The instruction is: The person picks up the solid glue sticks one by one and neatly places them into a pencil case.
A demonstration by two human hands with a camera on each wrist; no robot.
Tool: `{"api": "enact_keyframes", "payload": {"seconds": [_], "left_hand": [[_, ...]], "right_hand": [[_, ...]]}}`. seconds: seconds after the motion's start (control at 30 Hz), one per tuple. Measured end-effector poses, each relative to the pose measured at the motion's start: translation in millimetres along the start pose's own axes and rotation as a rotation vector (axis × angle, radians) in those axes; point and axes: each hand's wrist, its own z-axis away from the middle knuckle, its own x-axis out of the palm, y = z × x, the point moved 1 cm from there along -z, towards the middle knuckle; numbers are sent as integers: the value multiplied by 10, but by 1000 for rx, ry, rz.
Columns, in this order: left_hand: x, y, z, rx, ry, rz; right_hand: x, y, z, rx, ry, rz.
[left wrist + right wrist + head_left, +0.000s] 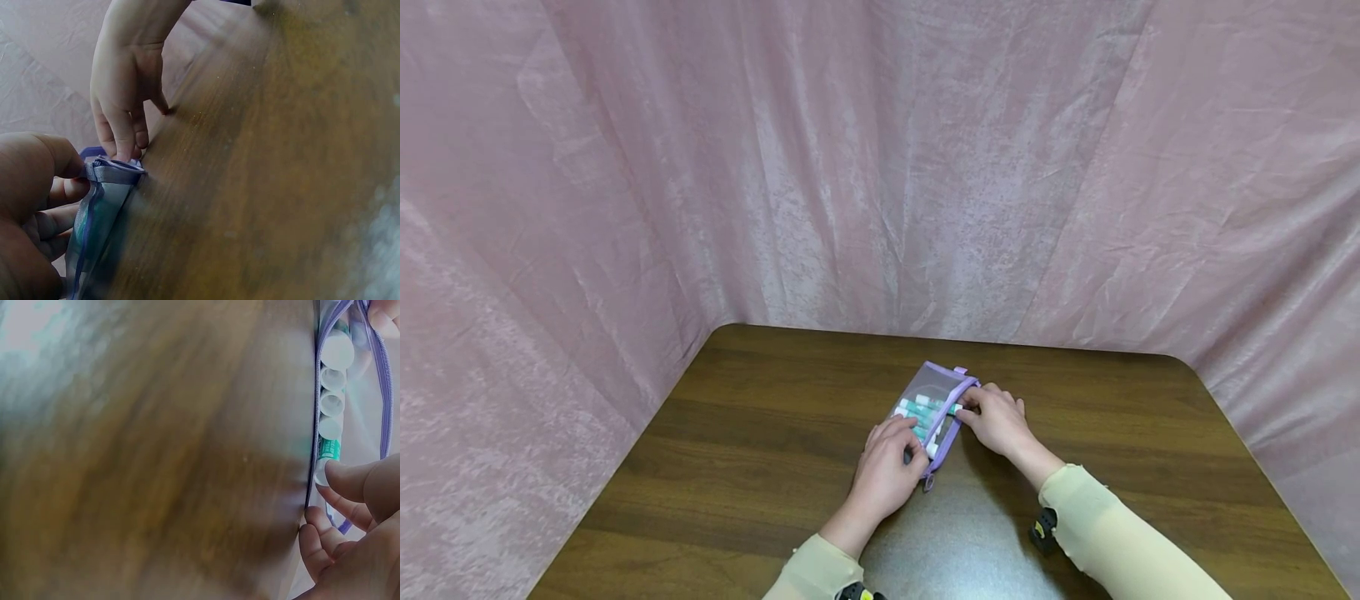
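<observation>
A see-through zip pouch (pixel 934 387) with purple trim lies on the table, its zipped side open toward the right. Several white-and-green tubes (pixel 917 414) lie side by side inside it. My left hand (pixel 887 467) pinches the near end of the pouch's purple edge (pixel 103 172) between thumb and finger. At the far end of the opening, my right hand (pixel 997 421) reaches in and pinches the white end of one tube (pixel 322 472) between thumb and forefinger. Other tube ends (pixel 331 403) line up along the zipper (pixel 317 381) in the right wrist view.
The brown wooden table (pixel 760 450) has rounded far corners. Pink velvety curtains (pixel 880 167) hang behind it and at both sides. A zip pull (pixel 929 482) hangs at the pouch's near corner.
</observation>
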Motion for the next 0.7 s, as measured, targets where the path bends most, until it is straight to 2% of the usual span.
{"api": "enact_keyframes", "payload": {"seconds": [0.7], "left_hand": [[-5,12,-13,2,-1,-2]], "right_hand": [[34,-39,-25,44,-2,-29]]}}
